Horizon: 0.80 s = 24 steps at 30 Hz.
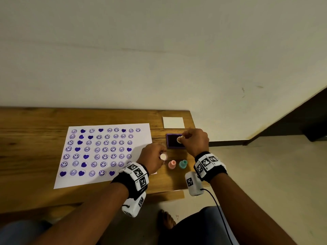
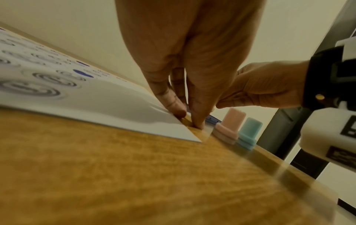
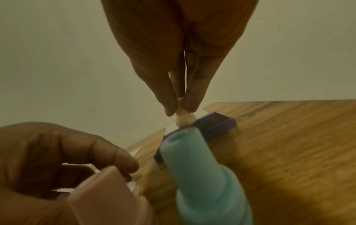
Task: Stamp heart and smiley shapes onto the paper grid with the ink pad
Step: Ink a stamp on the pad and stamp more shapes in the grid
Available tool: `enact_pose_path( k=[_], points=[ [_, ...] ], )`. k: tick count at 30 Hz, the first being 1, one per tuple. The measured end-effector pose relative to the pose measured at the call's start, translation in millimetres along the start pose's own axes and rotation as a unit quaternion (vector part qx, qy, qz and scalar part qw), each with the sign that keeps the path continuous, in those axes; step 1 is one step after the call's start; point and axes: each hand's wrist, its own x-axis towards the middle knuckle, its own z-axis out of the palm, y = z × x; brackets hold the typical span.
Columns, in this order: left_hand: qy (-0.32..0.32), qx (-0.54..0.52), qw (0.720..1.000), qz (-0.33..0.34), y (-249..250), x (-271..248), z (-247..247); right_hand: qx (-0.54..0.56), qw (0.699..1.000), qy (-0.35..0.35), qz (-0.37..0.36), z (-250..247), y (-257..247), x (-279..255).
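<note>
A white paper sheet (image 1: 106,152) stamped with purple hearts and smileys lies on the left of the wooden table (image 1: 31,138). At its right edge the left hand (image 1: 153,159) pinches a cream round stamp (image 1: 163,156). A pink stamp (image 1: 172,164) and a teal stamp (image 1: 183,163) stand just right of it. Behind them, the right hand (image 1: 194,141) pinches a white stamp (image 3: 184,119) on the purple ink pad (image 1: 174,141). A white card (image 1: 173,122) lies beyond.
</note>
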Motion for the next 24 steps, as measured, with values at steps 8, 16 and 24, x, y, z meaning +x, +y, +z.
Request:
enact_pose_path(
  k=[8,16,24],
  points=[
    [-0.033,-0.023,0.999,-0.020,-0.9,2.4,-8.0,0.013,1.000,-0.020,0.013,15.7,-0.2,7.4],
    [-0.024,-0.057,0.998,-0.021,4.4,17.0,-17.7,0.095,0.994,-0.045,0.042,18.8,14.4,14.4],
    [-0.010,-0.084,0.996,-0.014,7.5,16.5,-21.7,0.125,0.986,-0.082,0.077,15.8,14.0,19.0]
  ],
)
